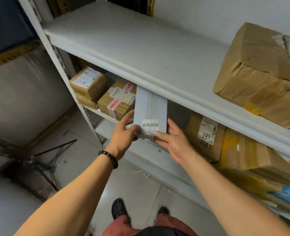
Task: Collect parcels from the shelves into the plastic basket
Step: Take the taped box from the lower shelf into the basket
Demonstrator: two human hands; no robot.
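A flat grey-white parcel (pixel 150 108) with a small printed label sticks out over the front of the middle shelf (pixel 157 155), its far end under the upper shelf's edge. My left hand (pixel 123 132) grips its near left corner, with a bead bracelet on that wrist. My right hand (pixel 173 140) holds its near right corner from below and the side. Brown taped parcels (pixel 118 99) lie to the left on the same shelf level, and more brown parcels (pixel 203 135) lie to the right. No plastic basket is in view.
A big crumpled brown box (pixel 260 75) sits on the upper shelf (pixel 132 43) at the right. A white slotted upright (pixel 59 62) stands at the rack's left. A dark wire stand (pixel 38 160) lies on the floor at the left. My feet (pixel 118 210) are below.
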